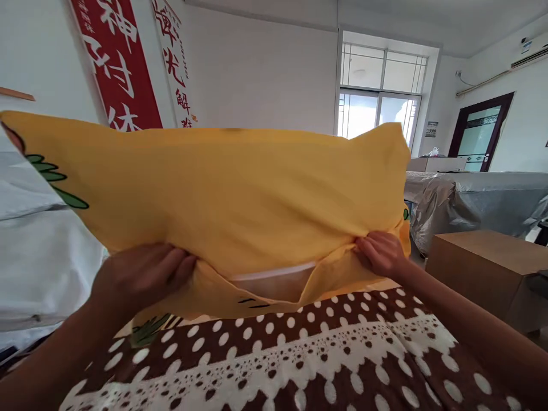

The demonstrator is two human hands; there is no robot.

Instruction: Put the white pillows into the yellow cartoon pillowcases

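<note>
A yellow pillowcase (240, 194) with green leaf prints hangs spread out in the air before me. My left hand (143, 277) is closed in a fist around its lower left edge. Farther right, my right hand (379, 254) grips the same lower edge, with the cloth bunched at the fingers. Between the two fists the edge gapes, showing a pale strip and a shaded inside. Whether anything fills the pillowcase I cannot tell. Under it spreads a brown blanket (274, 354) with white dots and a lace-like band.
Grey plastic sheeting (483, 197) covers something large at the right, behind a brown box (479, 268). Pale sheeting (47, 262) also hangs at the left. On the wall are a red banner (122, 68) and a window (379, 85); a dark-framed door (482, 134) stands far right.
</note>
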